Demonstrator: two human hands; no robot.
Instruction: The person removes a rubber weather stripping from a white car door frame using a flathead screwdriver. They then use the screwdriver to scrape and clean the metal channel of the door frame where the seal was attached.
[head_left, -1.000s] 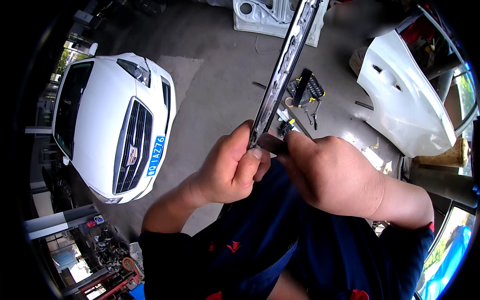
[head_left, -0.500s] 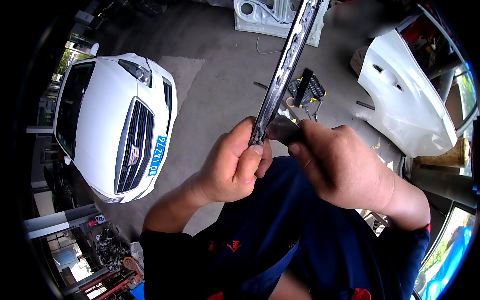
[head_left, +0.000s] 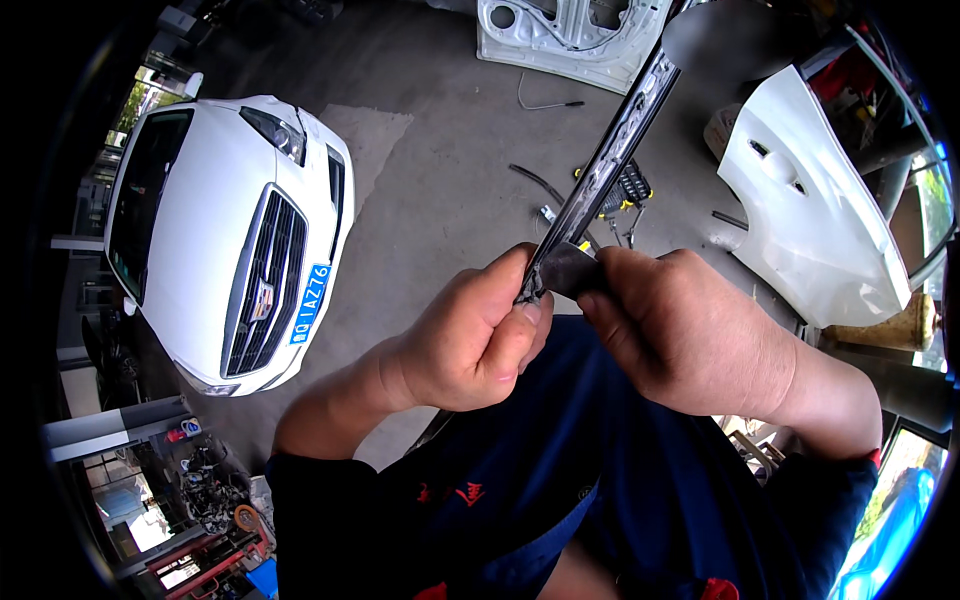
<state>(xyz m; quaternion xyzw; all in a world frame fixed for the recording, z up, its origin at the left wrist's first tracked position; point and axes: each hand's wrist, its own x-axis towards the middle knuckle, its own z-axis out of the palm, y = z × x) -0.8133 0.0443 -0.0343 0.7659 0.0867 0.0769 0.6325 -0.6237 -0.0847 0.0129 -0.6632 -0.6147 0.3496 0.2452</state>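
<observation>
My left hand point(head_left: 465, 335) is closed around the lower end of a long, narrow, dark trim strip point(head_left: 607, 165). The strip slants up and away to the right, its face streaked with shiny grey, lumpy residue. In my right hand point(head_left: 705, 335), pinched between thumb and bent fingers, is a dark flat scraper blade point(head_left: 570, 270). Its free end meets the strip just above my left fist. My right fingers hide the rest of the blade, and whether it has a handle cannot be seen.
A white car point(head_left: 205, 230) stands at the left. To the right leans a white door panel point(head_left: 810, 200); another door shell point(head_left: 575, 45) lies at the far side. An open tool case point(head_left: 632, 188) with loose tools sits on the floor beyond my hands. Engine parts point(head_left: 210, 490) are at lower left.
The strip's far end has swung to the right and the strip leans more. Both hands have shifted slightly, keeping their grips. The blade stays against the strip near my left fist.
</observation>
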